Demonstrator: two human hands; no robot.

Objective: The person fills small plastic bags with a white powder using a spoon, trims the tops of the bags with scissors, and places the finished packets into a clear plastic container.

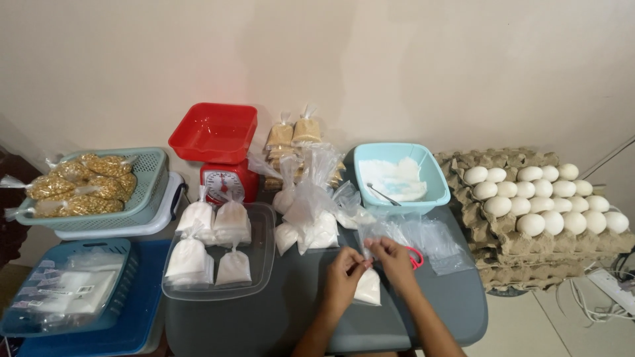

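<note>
Left hand [342, 271]: your grip is pinching the neck of the small clear plastic bag of white powder [368, 288].
Right hand [391, 254]: your fingers pinch the same neck from the other side.
Bag: rests on the grey desk [278, 317], near its front edge.
Behind: light blue square tub of white powder [400, 177], with a metal spoon [383, 195], at the desk's back edge.
Left: clear tray of filled bags [218, 248].

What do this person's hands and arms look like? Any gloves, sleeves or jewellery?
Both arms are bare as far as the picture shows: no sleeves in view on either forearm. The left hand and right hand wear no gloves, and no ring, watch or bracelet is visible. The fingers are slim; the nails are too small to tell.
</note>
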